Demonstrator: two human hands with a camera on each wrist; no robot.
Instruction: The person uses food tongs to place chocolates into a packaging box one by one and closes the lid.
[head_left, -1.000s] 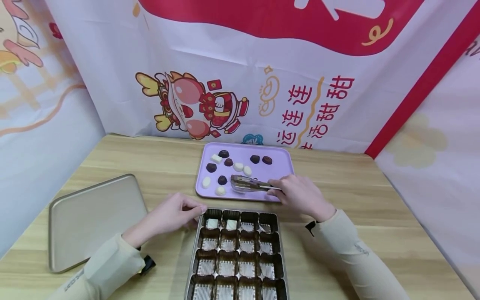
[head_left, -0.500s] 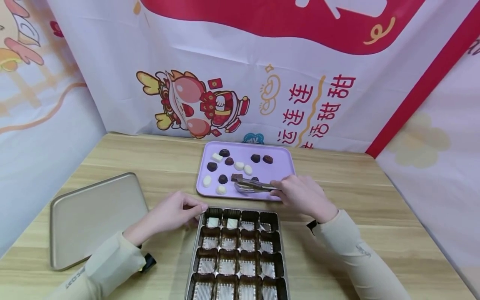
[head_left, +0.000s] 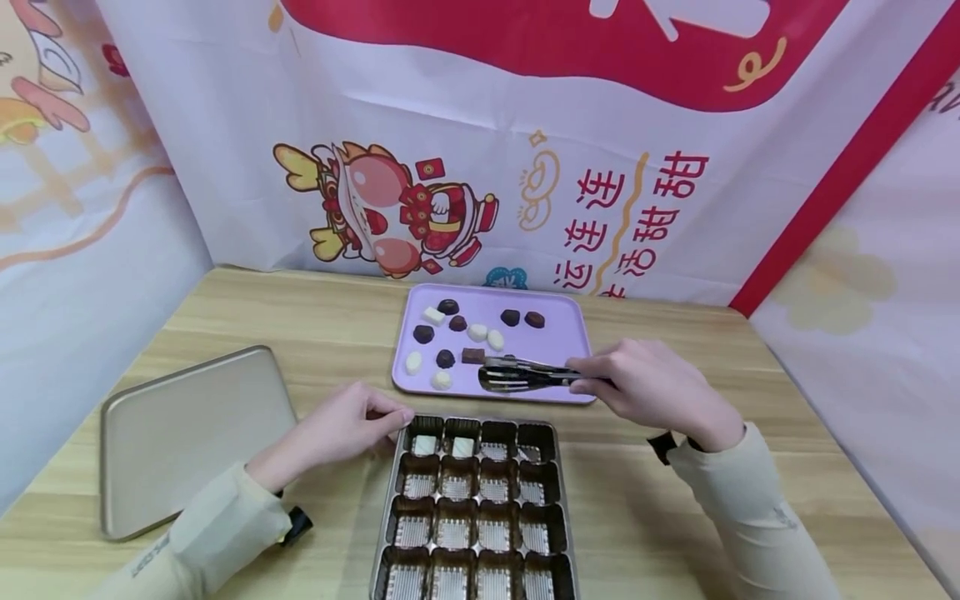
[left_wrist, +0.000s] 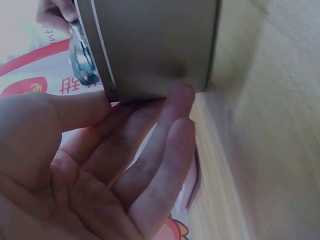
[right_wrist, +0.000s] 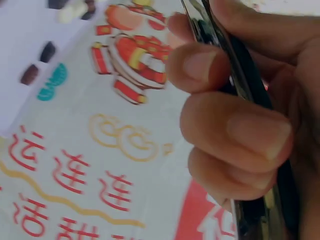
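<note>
My left hand (head_left: 345, 429) holds the upper left corner of a metal box (head_left: 493, 532) with a brown divided insert. In the left wrist view, the thumb is at the rim and curled fingers lie against the box's side (left_wrist: 155, 50). Two white square chocolates (head_left: 425, 446) sit in the first two compartments of the far row. My right hand (head_left: 648, 387) grips metal tongs (head_left: 525, 377), their tips over the front of a purple tray (head_left: 491, 300). Nothing shows between the tips. Just left of them lies a brown rectangular chocolate (head_left: 473, 356).
Several dark and white chocolates (head_left: 423, 334) are spread on the purple tray, mostly on its left half. A flat metal lid (head_left: 191, 442) lies on the wooden table (head_left: 645, 508) at the left. Printed cloth (head_left: 465, 100) hangs behind the table.
The tongs, earlier over the brown rectangular chocolate, have drawn back to the right with my right hand. That chocolate stays on the tray. My left hand keeps its place at the box corner.
</note>
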